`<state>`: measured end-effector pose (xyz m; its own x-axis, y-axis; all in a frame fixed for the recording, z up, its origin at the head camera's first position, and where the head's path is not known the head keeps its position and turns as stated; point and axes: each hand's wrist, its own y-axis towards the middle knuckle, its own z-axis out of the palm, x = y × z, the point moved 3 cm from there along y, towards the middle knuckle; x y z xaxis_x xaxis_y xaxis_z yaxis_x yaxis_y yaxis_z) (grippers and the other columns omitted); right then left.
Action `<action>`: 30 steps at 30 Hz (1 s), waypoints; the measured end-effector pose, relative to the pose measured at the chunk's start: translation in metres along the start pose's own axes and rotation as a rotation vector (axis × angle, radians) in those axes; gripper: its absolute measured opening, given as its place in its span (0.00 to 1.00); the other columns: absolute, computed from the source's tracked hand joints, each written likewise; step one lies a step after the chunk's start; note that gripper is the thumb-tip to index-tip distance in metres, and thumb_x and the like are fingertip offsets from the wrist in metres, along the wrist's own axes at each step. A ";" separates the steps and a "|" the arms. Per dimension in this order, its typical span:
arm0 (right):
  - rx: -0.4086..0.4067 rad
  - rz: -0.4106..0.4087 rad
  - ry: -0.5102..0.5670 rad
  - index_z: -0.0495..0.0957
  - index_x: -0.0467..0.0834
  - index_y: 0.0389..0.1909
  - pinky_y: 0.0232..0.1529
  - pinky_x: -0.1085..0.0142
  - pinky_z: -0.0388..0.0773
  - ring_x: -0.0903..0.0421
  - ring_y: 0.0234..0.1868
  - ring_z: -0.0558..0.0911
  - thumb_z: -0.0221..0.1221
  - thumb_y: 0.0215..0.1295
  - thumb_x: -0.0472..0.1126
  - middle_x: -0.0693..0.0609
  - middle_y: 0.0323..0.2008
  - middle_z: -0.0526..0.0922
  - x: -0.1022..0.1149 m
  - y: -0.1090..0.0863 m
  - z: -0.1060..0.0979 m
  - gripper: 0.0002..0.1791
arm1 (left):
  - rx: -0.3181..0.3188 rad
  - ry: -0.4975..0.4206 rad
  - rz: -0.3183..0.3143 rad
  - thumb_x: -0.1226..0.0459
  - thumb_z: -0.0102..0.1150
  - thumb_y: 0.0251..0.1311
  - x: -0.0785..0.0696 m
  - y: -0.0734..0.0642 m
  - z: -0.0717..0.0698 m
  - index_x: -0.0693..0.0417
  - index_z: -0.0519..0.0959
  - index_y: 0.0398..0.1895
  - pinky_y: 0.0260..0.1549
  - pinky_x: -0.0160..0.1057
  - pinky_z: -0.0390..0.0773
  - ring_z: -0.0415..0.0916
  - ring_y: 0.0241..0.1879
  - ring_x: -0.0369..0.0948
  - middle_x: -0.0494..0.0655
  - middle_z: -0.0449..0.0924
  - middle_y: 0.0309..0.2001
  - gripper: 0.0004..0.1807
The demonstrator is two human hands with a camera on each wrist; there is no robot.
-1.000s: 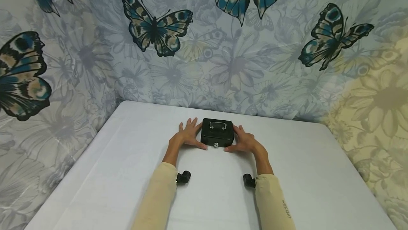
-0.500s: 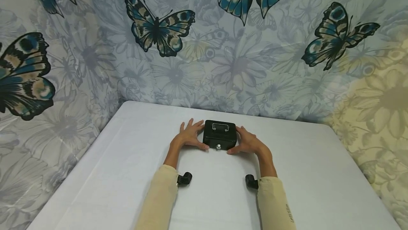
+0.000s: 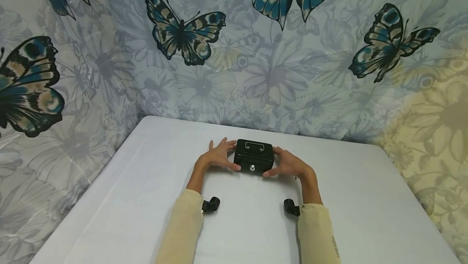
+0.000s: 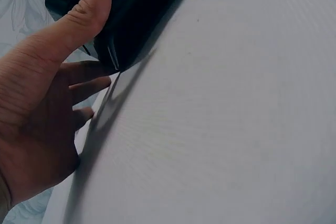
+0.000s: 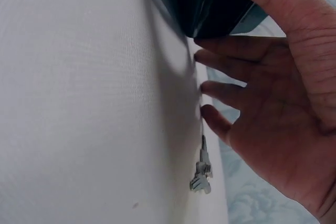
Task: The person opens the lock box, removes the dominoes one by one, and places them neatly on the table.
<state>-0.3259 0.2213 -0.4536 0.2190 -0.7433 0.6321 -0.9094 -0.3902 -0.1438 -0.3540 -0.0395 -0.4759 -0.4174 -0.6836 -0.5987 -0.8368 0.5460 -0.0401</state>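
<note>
A black cash box [image 3: 254, 156] with a wire handle on its lid and a silver lock on its front stands between both hands. My left hand [image 3: 218, 155] holds its left side, thumb at the front and fingers spread along the side. On the opposite side my right hand [image 3: 287, 163] holds it the same way. In the left wrist view the thumb lies against the box [image 4: 147, 19]; the fingertips reach its lower edge. Beside the right little finger, a small bunch of keys [image 5: 201, 177] lies on the table. Whether the box touches the table is unclear.
A white-covered table [image 3: 146, 174] carries everything. Its far edge meets a wall cloth [image 3: 274, 73] printed with butterflies and flowers. Black wrist cameras [image 3: 211, 204] sit on both forearms below the hands.
The cash box and both hands have come slightly nearer to me, and more of the box's front shows. The head view has shifted a little.
</note>
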 end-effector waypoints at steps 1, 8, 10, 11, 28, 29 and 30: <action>0.000 0.001 0.008 0.58 0.44 0.67 0.64 0.47 0.54 0.45 0.68 0.54 0.73 0.29 0.62 0.43 0.66 0.60 -0.001 -0.001 0.000 0.61 | 0.006 -0.018 0.010 0.35 0.66 0.33 -0.001 0.000 0.000 0.44 0.59 0.68 0.60 0.63 0.25 0.33 0.71 0.48 0.40 0.51 0.70 0.55; 0.001 -0.010 0.068 0.59 0.44 0.66 0.64 0.46 0.53 0.46 0.69 0.52 0.73 0.30 0.61 0.44 0.67 0.59 -0.004 -0.001 -0.001 0.59 | 0.016 -0.136 -0.001 0.37 0.64 0.39 -0.008 0.001 0.001 0.51 0.55 0.69 0.65 0.52 0.26 0.39 0.71 0.43 0.49 0.50 0.70 0.55; -0.001 -0.031 0.069 0.59 0.43 0.66 0.64 0.46 0.52 0.46 0.69 0.52 0.73 0.31 0.60 0.44 0.66 0.60 -0.004 0.000 -0.001 0.59 | 0.014 -0.149 -0.018 0.37 0.65 0.38 -0.007 0.001 0.002 0.54 0.53 0.70 0.65 0.50 0.26 0.38 0.71 0.44 0.51 0.49 0.70 0.58; -0.004 -0.037 0.065 0.59 0.43 0.66 0.64 0.46 0.52 0.46 0.69 0.52 0.73 0.31 0.60 0.44 0.66 0.61 -0.005 0.000 -0.002 0.59 | 0.014 -0.155 -0.027 0.37 0.65 0.37 -0.006 0.001 0.003 0.54 0.52 0.70 0.66 0.50 0.26 0.38 0.71 0.44 0.51 0.49 0.71 0.59; 0.013 -0.001 0.170 0.59 0.38 0.65 0.63 0.44 0.52 0.43 0.68 0.53 0.76 0.31 0.53 0.42 0.65 0.61 -0.007 -0.001 -0.006 0.58 | -0.017 -0.181 -0.050 0.36 0.70 0.28 -0.004 -0.002 0.005 0.48 0.59 0.67 0.64 0.52 0.52 0.39 0.70 0.52 0.42 0.58 0.66 0.58; 0.017 0.007 0.168 0.59 0.38 0.65 0.63 0.44 0.52 0.43 0.68 0.52 0.76 0.31 0.53 0.43 0.66 0.61 -0.007 -0.001 -0.006 0.58 | -0.018 -0.190 -0.052 0.37 0.70 0.28 -0.004 -0.002 0.005 0.48 0.59 0.67 0.64 0.52 0.51 0.39 0.70 0.52 0.42 0.59 0.66 0.58; 0.021 0.016 0.168 0.60 0.38 0.65 0.63 0.43 0.53 0.44 0.68 0.52 0.75 0.32 0.54 0.44 0.66 0.60 -0.006 -0.001 -0.006 0.57 | -0.018 -0.195 -0.057 0.36 0.70 0.29 -0.004 -0.002 0.005 0.48 0.59 0.67 0.64 0.52 0.50 0.38 0.70 0.52 0.42 0.59 0.66 0.58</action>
<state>-0.3279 0.2297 -0.4531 0.1408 -0.6485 0.7480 -0.9044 -0.3917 -0.1694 -0.3491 -0.0356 -0.4778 -0.2942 -0.6052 -0.7397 -0.8641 0.4992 -0.0647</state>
